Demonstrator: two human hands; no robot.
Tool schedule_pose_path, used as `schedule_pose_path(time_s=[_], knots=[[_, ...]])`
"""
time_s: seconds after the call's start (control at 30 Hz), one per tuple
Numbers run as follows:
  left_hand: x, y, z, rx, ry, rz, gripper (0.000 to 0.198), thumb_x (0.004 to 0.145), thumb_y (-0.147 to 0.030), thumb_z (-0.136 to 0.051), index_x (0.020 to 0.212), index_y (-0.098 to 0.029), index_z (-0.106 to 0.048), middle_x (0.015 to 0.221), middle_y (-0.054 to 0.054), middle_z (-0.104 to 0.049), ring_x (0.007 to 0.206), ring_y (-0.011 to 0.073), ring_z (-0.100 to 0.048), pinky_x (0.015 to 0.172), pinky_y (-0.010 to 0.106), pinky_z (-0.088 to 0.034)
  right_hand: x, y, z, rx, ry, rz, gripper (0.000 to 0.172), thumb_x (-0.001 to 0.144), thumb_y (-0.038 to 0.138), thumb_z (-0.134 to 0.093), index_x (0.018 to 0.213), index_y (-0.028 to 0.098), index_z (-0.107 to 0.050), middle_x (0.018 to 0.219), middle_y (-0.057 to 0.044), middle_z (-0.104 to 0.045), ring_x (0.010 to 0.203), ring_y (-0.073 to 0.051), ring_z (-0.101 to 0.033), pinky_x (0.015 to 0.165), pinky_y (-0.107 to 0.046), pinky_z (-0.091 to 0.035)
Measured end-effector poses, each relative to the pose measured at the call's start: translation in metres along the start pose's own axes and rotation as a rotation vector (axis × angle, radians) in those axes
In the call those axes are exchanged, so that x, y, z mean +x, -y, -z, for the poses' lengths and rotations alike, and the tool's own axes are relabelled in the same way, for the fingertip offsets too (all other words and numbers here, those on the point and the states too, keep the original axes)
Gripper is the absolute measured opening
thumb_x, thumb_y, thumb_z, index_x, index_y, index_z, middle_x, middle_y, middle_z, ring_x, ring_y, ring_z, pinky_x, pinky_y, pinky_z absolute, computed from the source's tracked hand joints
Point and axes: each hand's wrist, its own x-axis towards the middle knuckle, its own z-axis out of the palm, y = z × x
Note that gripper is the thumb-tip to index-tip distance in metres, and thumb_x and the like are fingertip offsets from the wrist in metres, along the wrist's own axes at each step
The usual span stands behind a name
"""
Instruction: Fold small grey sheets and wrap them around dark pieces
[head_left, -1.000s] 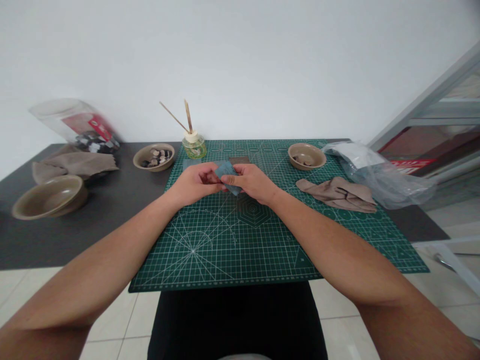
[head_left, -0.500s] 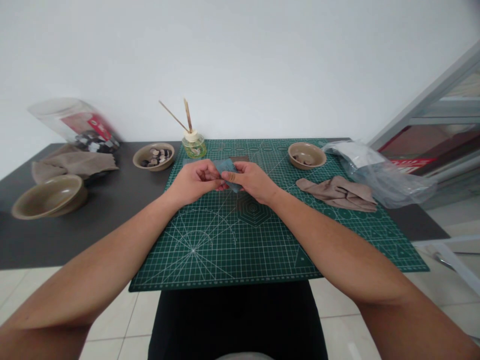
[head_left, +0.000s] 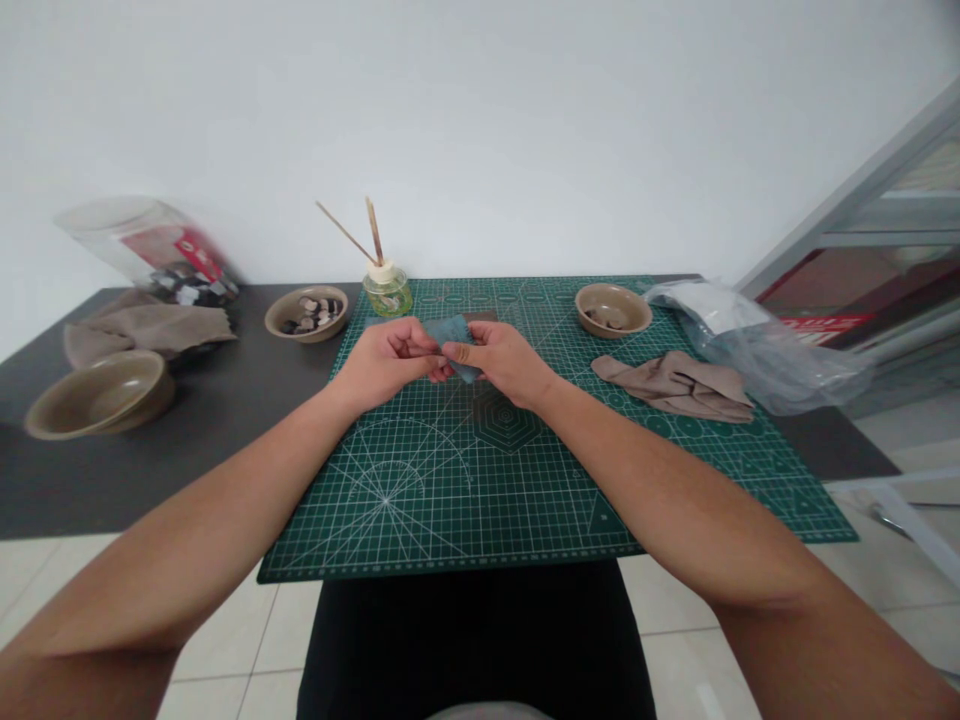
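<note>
My left hand (head_left: 386, 362) and my right hand (head_left: 501, 362) meet over the far middle of the green cutting mat (head_left: 480, 470). Both pinch a small grey-blue piece of sheet material (head_left: 452, 331), held just above the mat. The fingers of both hands are curled around it, and its lower part is hidden behind them. A dark brown piece (head_left: 480, 318) lies flat on the mat just behind the hands.
A reed diffuser bottle (head_left: 387, 290) stands behind the hands. A bowl of small stones (head_left: 307, 312) sits to the left, a second bowl (head_left: 613, 309) at the right. A beige cloth (head_left: 675, 385) and a plastic bag (head_left: 750, 340) lie right. Far left are an empty bowl (head_left: 97, 392), another cloth (head_left: 146, 326) and a tipped jar (head_left: 150, 245).
The hands have lifted slightly and shifted a little away from me with the grey-blue piece. Nothing else has moved.
</note>
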Motion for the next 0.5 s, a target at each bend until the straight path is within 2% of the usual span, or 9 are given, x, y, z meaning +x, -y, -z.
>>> schedule_pose_path(time_s=[0.17,0.5], knots=[[0.0005,0.0038,0.0011,0.024,0.009,0.014,0.036,0.068,-0.024,-0.09,0.071,-0.017,-0.055,0.068,0.002,-0.076,0.058,0.0143,-0.073,0.054,0.021,-0.059,0.0009,-0.0032,-0.001,0.007,0.02,0.022,0.051,0.066,0.06,-0.091,0.087,0.018,-0.07,0.073,0.0,-0.073,0.065,-0.012,-0.064,0.057,-0.023,-0.045],[0.0004,0.0076,0.0029,0.068,0.027,-0.012,0.033,0.068,-0.027,-0.087,0.069,-0.018,-0.056,0.065,-0.003,-0.07,0.064,0.0166,-0.076,0.063,0.027,-0.064,0.0024,-0.0051,0.0006,0.13,0.076,-0.058,0.055,0.058,0.057,-0.096,0.09,0.019,-0.072,0.08,0.0,-0.074,0.071,-0.013,-0.064,0.067,-0.025,-0.051]])
